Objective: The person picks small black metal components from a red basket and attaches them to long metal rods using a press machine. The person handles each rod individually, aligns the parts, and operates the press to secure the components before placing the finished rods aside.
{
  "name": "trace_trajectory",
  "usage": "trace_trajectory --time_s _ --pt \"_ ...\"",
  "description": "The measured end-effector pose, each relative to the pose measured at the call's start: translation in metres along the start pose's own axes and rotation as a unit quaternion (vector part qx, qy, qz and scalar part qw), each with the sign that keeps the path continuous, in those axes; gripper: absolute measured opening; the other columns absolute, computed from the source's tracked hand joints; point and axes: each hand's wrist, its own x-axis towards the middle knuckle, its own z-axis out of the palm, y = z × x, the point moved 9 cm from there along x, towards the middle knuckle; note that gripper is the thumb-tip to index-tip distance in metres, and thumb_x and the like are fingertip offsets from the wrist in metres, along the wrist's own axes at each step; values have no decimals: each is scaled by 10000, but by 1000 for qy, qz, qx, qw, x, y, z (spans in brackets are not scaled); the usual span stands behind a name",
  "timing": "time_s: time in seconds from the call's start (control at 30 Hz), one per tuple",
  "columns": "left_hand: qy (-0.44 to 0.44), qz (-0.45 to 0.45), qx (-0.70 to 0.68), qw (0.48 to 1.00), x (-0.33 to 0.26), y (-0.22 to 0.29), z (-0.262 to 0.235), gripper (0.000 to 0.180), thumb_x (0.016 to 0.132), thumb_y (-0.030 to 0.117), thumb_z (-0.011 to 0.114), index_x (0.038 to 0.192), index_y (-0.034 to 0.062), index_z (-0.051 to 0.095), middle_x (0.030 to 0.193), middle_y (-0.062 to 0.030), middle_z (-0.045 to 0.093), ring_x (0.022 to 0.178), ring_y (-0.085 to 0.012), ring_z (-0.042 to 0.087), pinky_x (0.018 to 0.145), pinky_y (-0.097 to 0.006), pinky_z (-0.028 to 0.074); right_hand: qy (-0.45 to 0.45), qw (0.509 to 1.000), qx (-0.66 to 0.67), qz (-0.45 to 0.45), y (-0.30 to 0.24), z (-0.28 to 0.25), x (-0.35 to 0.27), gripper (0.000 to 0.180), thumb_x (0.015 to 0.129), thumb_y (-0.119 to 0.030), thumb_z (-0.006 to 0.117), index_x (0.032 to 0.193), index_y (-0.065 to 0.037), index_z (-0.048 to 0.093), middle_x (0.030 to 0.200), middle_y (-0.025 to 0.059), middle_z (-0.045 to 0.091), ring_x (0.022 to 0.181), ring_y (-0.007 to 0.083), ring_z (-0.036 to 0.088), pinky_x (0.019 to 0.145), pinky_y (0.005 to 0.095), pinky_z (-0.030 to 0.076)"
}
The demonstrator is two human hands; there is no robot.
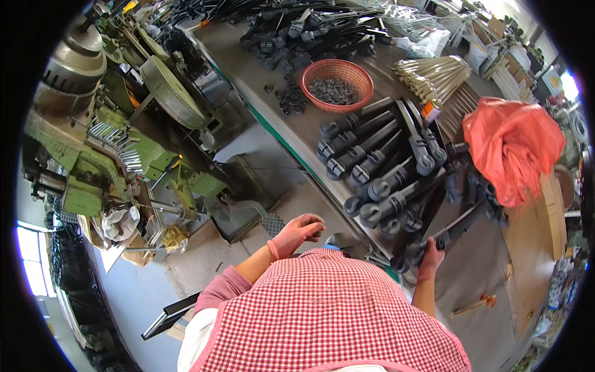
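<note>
My left hand (299,235), in a pink glove with dark fingertips, is held in front of my apron, left of the table edge. Its fingers are curled in, and whatever they may hold is hidden. At the table's near edge, my right hand (430,261) grips a black tube with a rounded plastic clamp end (414,251). Several similar black tubes with clamp ends (384,208) lie side by side just beyond it. A red plastic basket (369,93) full of small dark parts stands farther back, with loose dark pieces (291,99) beside it.
Green machines (173,93) stand on the left, with a foot pedal (271,223) below. A red sack (511,146), an orange can (431,110) and pale tubes (434,74) occupy the table's right. A hammer (472,306) lies near my right arm. Black parts are heaped at the far end (304,31).
</note>
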Motion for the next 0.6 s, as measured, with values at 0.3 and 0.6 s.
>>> trace_trajectory --time_s 0.3,0.6 --pt "-64 186 -176 965 137 142 4 408 994 373 568 1260 65 536 1045 -61 662 993 -193 641 898 -367 528 -452 875 -146 -99 -68 335 -150 437 744 -77 725 1108 -37 487 905 33 596 795 122 576 708 296 506" --pt "67 159 -442 880 119 168 -229 356 948 365 644 1119 67 550 805 -61 580 752 -218 621 883 -460 552 -457 732 -356 -358 -8 636 -87 252 851 -339 677 917 -99 635 862 161 699 855 374 658 738 441 527"
